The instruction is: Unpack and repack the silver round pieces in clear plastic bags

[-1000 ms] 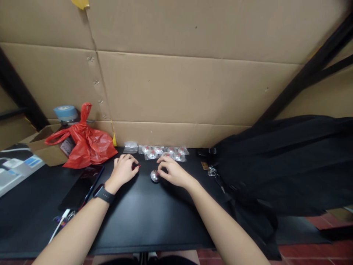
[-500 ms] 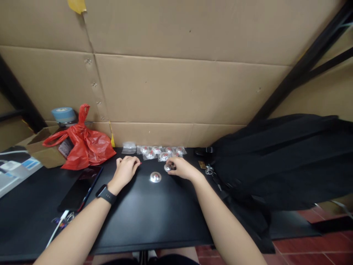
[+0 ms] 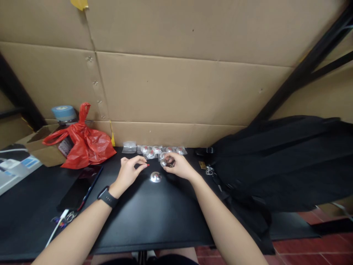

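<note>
Between the thumb and fingertips of my left hand (image 3: 132, 170) is a small red piece (image 3: 148, 165), too small to name. My right hand (image 3: 178, 164) grips a round silver disc (image 3: 163, 163) by its edge, raised and tilted up; part of it is hidden by the fingers. On the black tabletop between and below the hands lies another silver disc (image 3: 156, 177) with a raised centre and a red spot in the middle. Behind the hands, several similar discs in clear plastic bags (image 3: 150, 153) lie along the cardboard wall.
To the left are a red plastic bag (image 3: 88, 143), a small cardboard box (image 3: 45, 151), a blue-lidded container (image 3: 64, 113), a phone (image 3: 79, 187) and a white power strip (image 3: 19, 167). A black bag or cloth (image 3: 284, 162) covers the right side. The cardboard wall (image 3: 171, 88) closes off the back.
My left hand has moved right, bringing the red piece closer to my right hand. The disc in my right hand has been lifted and tipped upright. The other disc stays put.
</note>
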The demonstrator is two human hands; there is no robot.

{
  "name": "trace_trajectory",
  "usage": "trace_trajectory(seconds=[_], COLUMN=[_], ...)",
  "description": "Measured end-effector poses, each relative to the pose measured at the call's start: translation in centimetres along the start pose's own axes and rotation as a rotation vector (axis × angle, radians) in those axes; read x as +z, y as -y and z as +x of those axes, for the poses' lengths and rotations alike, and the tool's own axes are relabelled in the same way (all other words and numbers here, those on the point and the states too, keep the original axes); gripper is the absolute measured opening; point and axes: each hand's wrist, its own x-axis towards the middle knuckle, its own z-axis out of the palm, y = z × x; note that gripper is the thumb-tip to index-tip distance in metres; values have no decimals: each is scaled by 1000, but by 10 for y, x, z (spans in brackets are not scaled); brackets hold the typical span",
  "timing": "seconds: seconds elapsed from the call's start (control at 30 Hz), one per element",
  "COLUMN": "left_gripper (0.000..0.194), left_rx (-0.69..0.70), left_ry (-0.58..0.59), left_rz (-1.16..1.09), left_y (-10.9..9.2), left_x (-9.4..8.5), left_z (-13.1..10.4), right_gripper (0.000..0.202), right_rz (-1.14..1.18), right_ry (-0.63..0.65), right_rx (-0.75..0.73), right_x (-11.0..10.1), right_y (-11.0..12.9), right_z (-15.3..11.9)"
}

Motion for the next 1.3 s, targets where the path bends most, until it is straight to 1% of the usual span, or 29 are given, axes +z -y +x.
trace_trajectory(seconds=[0.07,0.2,0.33,0.43,0.6,0.73,0.83,1.07,1.3], left_gripper=[19,19,21,22,23,24,26,23,22], left_rx=[-10,-37,-43,-47,-43,-68,-80,-54,-55], left_ry=[-14,-11,-4,-28,-57,-72,-83,-29,-57], left_rz=[-33,-152,-280,-353,-472,-531,-561,-518,-468], left_y=[-4,-13,-19,-21,-24,-24,-22,-22,-22], left_x=[-1,-3,-1,1,0,1,2,1,0], left_z=[-1,-2,-3,-4,-5,-4,-4,-6,-5], right_gripper=[32,28,27,29,30,31,32,31,30], right_rz=[135,329,477,533,581,615,617,609,635], right_ry=[-35,-118,-139,-122,-92,-74,-84,-156,-118], right_rx=[-36,-120,-134,-120,-100,-104,-91,-93,-74], right_x=[7,27,42,45,42,40,42,48,48], right_y=[13,39,53,55,57,59,60,62,61], right_z=[0,-4,-9,-11,-12,-12,-13,-13,-13])
